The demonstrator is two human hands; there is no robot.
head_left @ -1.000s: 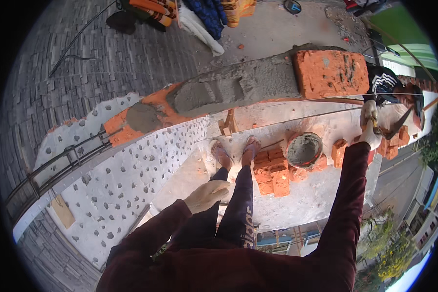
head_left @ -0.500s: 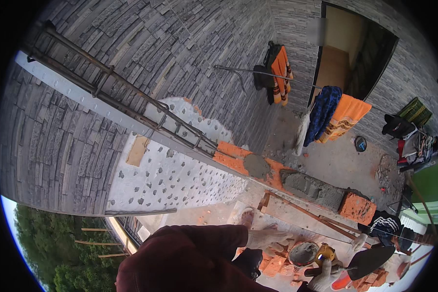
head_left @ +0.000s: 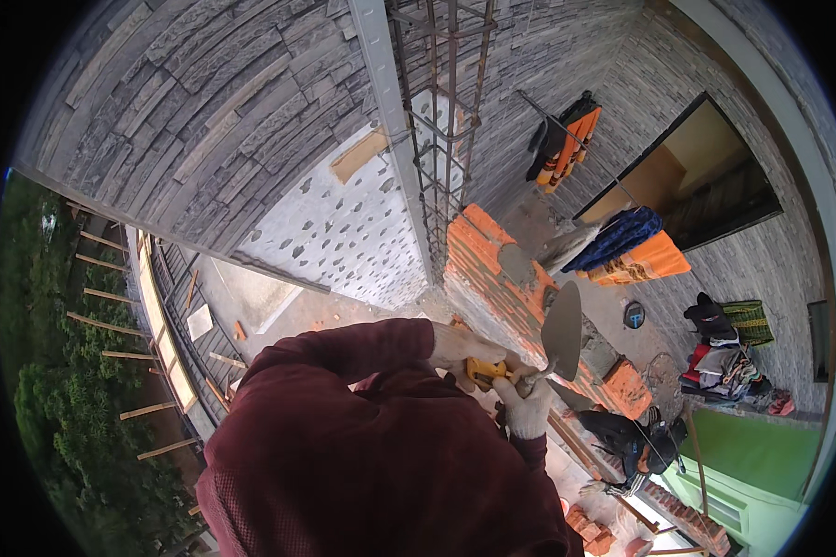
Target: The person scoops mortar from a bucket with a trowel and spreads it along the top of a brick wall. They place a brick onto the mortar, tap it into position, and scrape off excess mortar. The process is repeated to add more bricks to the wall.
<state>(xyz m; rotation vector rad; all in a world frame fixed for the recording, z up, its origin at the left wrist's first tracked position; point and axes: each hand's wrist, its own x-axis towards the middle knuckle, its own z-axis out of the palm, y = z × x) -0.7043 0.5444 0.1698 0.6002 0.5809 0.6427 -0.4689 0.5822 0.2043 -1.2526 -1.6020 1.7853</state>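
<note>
Both my hands, in pale knitted gloves, are together in front of my chest beside a low brick wall (head_left: 497,297). My left hand (head_left: 469,347) is closed on a yellow tape measure (head_left: 486,372). My right hand (head_left: 527,407) touches its other side and grips a trowel (head_left: 562,332), whose blade points up in front of the wall. The trowel's handle is mostly hidden in the glove. Grey mortar (head_left: 596,351) lies on the wall's top, with an orange brick (head_left: 628,390) at its near right end.
A rebar cage (head_left: 434,121) and a metal straightedge (head_left: 381,84) rise at the wall's far end. A person in dark clothing (head_left: 627,436) is at the right. Loose bricks (head_left: 590,531) lie below. Cloths (head_left: 636,251) hang beyond the wall.
My view has turned and the wall now runs more steeply. My hands have come up and together. My left hand, earlier apart from the tape measure, now holds it; the trowel blade has swung upward.
</note>
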